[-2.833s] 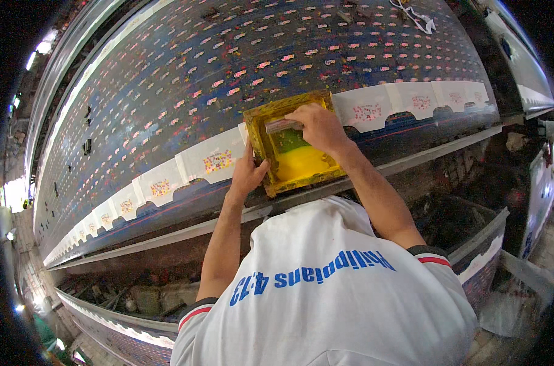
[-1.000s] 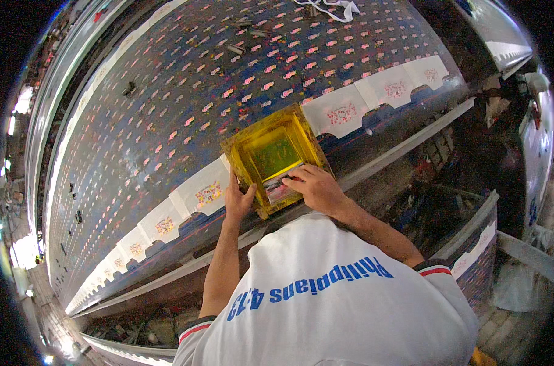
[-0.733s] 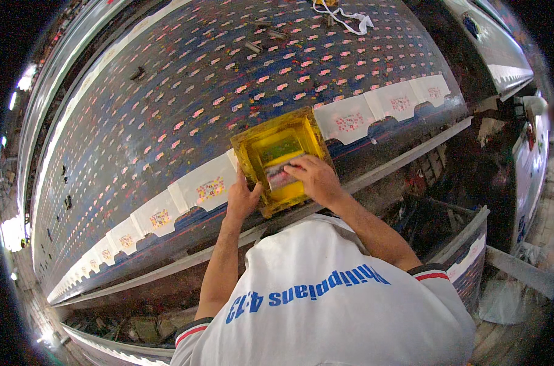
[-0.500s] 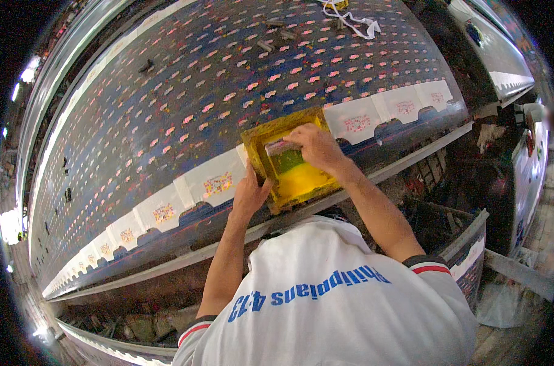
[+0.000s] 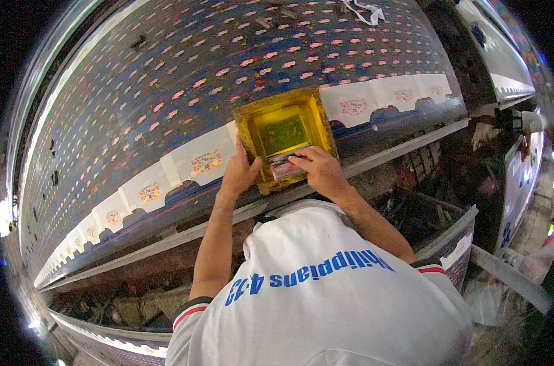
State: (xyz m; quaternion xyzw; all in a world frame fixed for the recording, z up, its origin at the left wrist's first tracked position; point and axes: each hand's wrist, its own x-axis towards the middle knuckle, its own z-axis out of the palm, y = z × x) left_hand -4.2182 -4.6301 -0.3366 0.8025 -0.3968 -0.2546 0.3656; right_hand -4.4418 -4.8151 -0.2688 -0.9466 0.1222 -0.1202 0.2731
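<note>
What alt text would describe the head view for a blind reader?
A person's right hand holds a squeegee at the near edge of a yellow printing frame, steadied by the left hand. White fabric pieces line the long spotted table.

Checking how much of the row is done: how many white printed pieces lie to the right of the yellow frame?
3 white pieces, side by side along the table's near edge, right of the yellow frame. More may be hidden under the frame or past the table's end.
</note>
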